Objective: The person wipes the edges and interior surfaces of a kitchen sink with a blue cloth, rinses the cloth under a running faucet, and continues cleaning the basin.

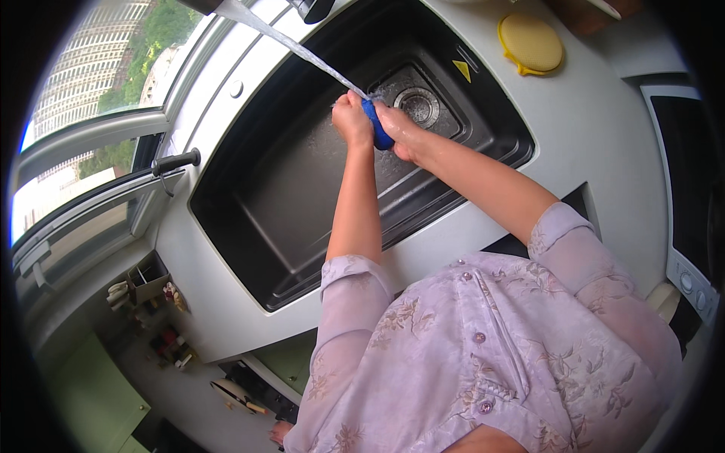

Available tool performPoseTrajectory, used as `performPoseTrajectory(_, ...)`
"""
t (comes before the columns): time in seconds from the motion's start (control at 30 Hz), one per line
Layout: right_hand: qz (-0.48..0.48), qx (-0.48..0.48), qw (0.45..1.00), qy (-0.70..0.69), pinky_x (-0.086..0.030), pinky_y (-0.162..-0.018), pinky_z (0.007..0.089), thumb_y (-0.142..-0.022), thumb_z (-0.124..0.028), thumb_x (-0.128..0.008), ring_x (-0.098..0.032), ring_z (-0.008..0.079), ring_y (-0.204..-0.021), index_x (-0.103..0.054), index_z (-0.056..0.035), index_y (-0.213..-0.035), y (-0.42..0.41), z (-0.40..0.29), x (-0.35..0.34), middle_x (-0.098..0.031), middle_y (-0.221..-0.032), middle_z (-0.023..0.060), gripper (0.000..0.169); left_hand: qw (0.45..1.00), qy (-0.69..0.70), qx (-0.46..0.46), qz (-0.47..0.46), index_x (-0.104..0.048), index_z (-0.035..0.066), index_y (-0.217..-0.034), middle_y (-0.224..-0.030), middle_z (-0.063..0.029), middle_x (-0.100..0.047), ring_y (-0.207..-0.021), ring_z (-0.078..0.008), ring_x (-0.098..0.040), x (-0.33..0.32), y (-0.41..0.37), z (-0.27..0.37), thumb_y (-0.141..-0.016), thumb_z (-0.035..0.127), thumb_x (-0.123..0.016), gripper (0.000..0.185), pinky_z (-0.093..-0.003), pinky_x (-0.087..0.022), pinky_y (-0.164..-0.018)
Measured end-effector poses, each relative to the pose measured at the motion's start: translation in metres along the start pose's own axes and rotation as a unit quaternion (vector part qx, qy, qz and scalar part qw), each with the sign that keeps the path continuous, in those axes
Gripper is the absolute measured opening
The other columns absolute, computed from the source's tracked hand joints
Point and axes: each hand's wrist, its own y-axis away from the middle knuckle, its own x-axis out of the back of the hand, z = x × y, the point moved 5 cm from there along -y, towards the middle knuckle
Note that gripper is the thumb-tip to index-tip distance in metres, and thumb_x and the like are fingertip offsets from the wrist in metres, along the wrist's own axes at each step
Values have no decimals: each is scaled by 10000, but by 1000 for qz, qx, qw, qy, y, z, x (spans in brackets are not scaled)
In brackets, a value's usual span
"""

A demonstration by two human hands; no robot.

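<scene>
My left hand (353, 120) and my right hand (401, 131) press together around a wet blue cloth or sponge (378, 125) above a black sink (272, 209). The blue piece is partly hidden by my fingers, so its exact kind cannot be told. From a faucet spout at the top edge, a stream of water (300, 51) lands where the two hands meet and splashes there. Beyond my right hand lies the round metal drain strainer (418, 107), with wet metal around it.
A yellow scrubbing pad (531, 45) lies on the white counter (589, 130) at upper right. The window handle (177, 162) juts toward the sink from the left. A white appliance with knobs (688, 277) stands at far right. A pan (232, 393) sits at lower left.
</scene>
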Motion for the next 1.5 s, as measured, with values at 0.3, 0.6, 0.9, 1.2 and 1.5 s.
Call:
performPoseTrajectory(0.3,-147,-5,987,-58,-422,-655,312,-808,-433,-390,-490,136,-731,-486,-99,-922,8,1,-17,-521,-843,32,365,997,69,25,-3,-509,19,-572,-499,-46,-500,-456,-137,-476,12,-36,-30,-799,230,-476,312,-265,-364,-438)
performPoseTrajectory(0.6,-256,-210,924,-191,-452,-699,323,-751,-346,-536,-540,201,-697,-457,-38,-894,-15,-6,-4,-528,-831,130,348,981,123,-137,-60,-481,32,-572,-553,-32,-465,-529,-128,-421,-4,62,51,-721,245,-590,282,-223,-345,-532)
performPoseTrajectory(0.9,-121,-68,955,-264,-333,-832,278,-823,-268,-394,-464,149,-919,-482,-68,-1008,-11,-16,7,-502,-1004,34,285,941,312,2,-129,-409,-31,-1108,-1139,-134,-402,-970,-182,-437,-21,54,30,-783,82,-401,344,-265,-319,-846)
performPoseTrajectory(1.2,-124,362,850,361,-249,-912,242,-807,-128,-390,-372,187,-1078,-481,-68,-1081,6,-38,-20,-433,-1146,91,294,699,647,259,-163,-439,86,-1048,-982,-100,-500,-935,-318,-469,-37,3,-20,-818,343,-387,349,-451,-390,-786)
performPoseTrajectory(1.5,-133,202,966,91,-145,-977,320,-794,-442,-381,-208,203,-1200,-260,3,-1218,-34,-165,-27,-251,-1271,160,626,514,753,300,-280,-475,131,-1024,-1075,-187,-445,-1006,-365,-412,-39,29,29,-779,428,-348,405,-491,-312,-862)
